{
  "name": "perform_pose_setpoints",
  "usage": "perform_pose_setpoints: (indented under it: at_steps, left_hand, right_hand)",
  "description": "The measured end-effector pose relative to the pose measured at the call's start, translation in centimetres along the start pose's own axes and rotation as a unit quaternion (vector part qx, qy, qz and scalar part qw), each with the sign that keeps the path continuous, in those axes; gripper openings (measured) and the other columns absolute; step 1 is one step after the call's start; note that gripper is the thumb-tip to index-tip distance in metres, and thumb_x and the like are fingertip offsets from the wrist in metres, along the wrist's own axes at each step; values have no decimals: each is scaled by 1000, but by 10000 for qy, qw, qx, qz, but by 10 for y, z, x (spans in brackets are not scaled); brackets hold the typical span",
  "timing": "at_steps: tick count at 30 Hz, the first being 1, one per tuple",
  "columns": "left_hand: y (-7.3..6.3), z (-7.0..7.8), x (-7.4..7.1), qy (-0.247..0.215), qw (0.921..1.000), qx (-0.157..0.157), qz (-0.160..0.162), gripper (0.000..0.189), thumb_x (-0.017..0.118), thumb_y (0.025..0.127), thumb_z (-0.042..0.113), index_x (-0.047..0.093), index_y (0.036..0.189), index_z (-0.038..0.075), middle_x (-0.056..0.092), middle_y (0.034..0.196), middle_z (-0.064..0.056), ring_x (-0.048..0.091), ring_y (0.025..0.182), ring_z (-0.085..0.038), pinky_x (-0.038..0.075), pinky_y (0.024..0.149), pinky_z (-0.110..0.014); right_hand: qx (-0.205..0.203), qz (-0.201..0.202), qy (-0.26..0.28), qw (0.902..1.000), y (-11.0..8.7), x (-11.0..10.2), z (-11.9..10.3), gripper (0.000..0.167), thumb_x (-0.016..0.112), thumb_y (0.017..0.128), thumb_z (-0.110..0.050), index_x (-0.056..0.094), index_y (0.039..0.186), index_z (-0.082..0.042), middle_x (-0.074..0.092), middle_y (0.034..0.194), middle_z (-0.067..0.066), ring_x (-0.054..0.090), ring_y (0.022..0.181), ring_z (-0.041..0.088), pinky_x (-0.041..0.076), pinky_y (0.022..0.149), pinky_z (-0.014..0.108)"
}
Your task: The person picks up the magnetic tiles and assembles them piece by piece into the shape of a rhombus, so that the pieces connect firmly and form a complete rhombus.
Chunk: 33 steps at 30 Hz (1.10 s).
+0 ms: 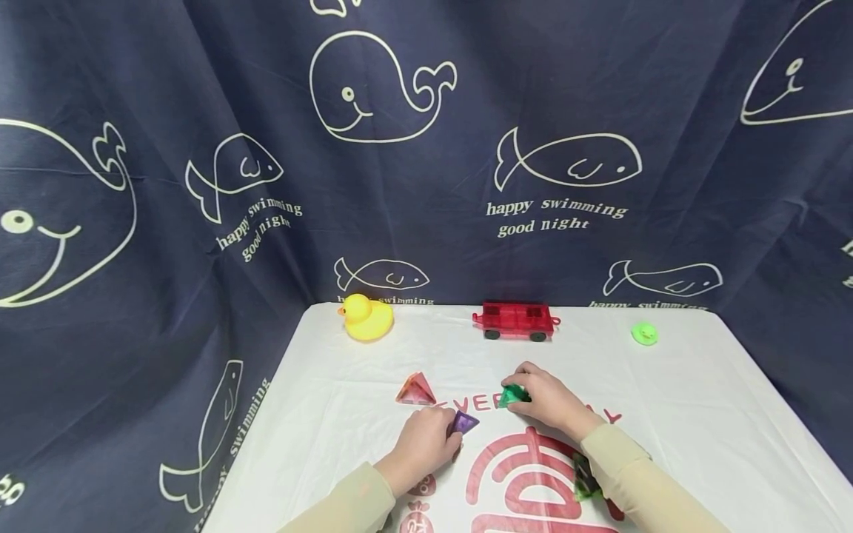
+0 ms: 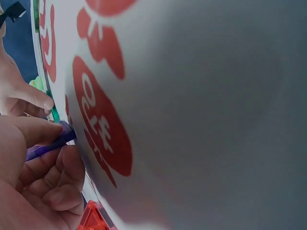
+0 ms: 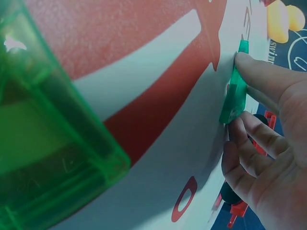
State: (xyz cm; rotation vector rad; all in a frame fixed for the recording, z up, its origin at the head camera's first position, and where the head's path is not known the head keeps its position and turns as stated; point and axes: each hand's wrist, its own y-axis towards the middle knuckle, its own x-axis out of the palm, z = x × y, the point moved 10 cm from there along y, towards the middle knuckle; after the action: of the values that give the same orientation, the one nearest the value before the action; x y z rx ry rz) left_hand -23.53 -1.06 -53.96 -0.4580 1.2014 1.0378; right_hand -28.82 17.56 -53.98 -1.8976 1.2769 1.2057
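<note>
Left fingers (image 2: 41, 130) pinching purple piece (image 2: 57, 142), red triangle (image 2: 94, 220) nearby — red-printed white surface (image 2: 201, 115)

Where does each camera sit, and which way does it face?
Head: worn on the head, facing forward and down at the table and curtain; left hand, right hand and sleeves show.
Left wrist: worn there, facing the left hand holding a purple piece; the right hand shows beyond.
Right wrist: worn there, facing the right hand pinching a green piece; no other body part shows.
Shared: head and right wrist both show the red wagon and yellow duck.
</note>
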Motion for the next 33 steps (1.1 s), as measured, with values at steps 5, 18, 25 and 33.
perform_pose_setpoints:
  at_steps: [5,18,25,33]
  left_hand:
    - [5,1,2,193,9998,7,41,22,77,88,23,62,73,17,48,62,11,41,53,-5,34,49,-24]
    - [24,1,9,197,9997,-22,120,36,73,86,18,47,61,19,42,55,10,39,48,-9,32,46,-26]
    - [30,-3,9,12,9995,-221,230,38,72,85,18,45,58,20,41,52,10,39,48,-9,31,45,-26]
    - [42,-4,13,-57,9989,-436,188,35,73,87,18,50,60,18,46,54,7,43,50,-12,36,47,-28]
  right_hand:
    - [214,-76,-50,9997,0,2,4,59,89,84,-22,67,133,2,61,113,10,59,93,18,55,89,43]
    - [291,4,141,9995,-3,3,2,58,90,82,-22,68,128,5,61,111,10,59,90,17,56,88,42]
    - [386,-10,201,9991,-3,7,-1,58,91,81,-24,69,128,3,62,111,7,59,91,16,55,90,41]
    - [368,-130,198,9990,0,11,-8,55,92,80,-24,71,125,1,62,108,6,60,93,16,55,92,42]
